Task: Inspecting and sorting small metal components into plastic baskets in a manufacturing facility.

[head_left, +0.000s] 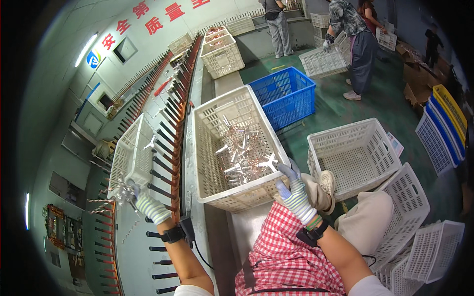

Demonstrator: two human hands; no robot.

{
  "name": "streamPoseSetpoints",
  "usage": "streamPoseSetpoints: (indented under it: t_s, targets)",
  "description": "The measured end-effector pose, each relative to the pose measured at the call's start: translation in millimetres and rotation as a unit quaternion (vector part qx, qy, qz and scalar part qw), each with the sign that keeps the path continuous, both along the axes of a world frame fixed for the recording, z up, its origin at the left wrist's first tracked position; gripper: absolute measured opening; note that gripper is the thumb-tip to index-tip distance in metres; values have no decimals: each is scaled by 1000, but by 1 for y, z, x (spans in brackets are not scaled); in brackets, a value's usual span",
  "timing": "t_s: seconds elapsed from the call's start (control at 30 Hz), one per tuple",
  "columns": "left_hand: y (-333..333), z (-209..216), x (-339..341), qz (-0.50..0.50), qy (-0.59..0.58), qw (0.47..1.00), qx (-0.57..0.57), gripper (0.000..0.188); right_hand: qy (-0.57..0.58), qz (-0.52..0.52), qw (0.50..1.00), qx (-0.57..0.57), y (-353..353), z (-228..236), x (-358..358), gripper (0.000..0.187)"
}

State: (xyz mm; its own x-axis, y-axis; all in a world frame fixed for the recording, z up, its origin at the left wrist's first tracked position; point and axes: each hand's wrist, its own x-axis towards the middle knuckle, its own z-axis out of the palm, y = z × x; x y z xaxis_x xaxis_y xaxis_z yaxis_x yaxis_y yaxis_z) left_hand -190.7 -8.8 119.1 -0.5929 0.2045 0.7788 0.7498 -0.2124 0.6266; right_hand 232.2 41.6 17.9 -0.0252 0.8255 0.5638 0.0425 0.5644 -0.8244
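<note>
Metal parts (241, 153) lie inside the open-topped white crate (237, 195), just beyond the right hand (297, 197), its fingers spread at the rim. The left hand (150, 205) meets a metal bundle (120, 194), grip indeterminable; black pegs (159, 189) line the desk (136, 259) alongside.

Shiny metal, plastic and cloth
Glossy metal parts (242, 143) lie in the matt white plastic crate (237, 195); right of it, a smooth blue plastic crate (295, 108); in front, a checked cloth apron (286, 246).
</note>
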Motion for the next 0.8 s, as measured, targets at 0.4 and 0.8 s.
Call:
streamPoseSetpoints:
  t_s: [0.4,0.8]
  targets:
    - [123,72,104,-345,-257,849,-306,51,2,23,1000,-2,-8,7,-3,40]
    - [3,-24,77,-84,-166,971,-148,61,23,14,1000,-15,0,-1,-2,37]
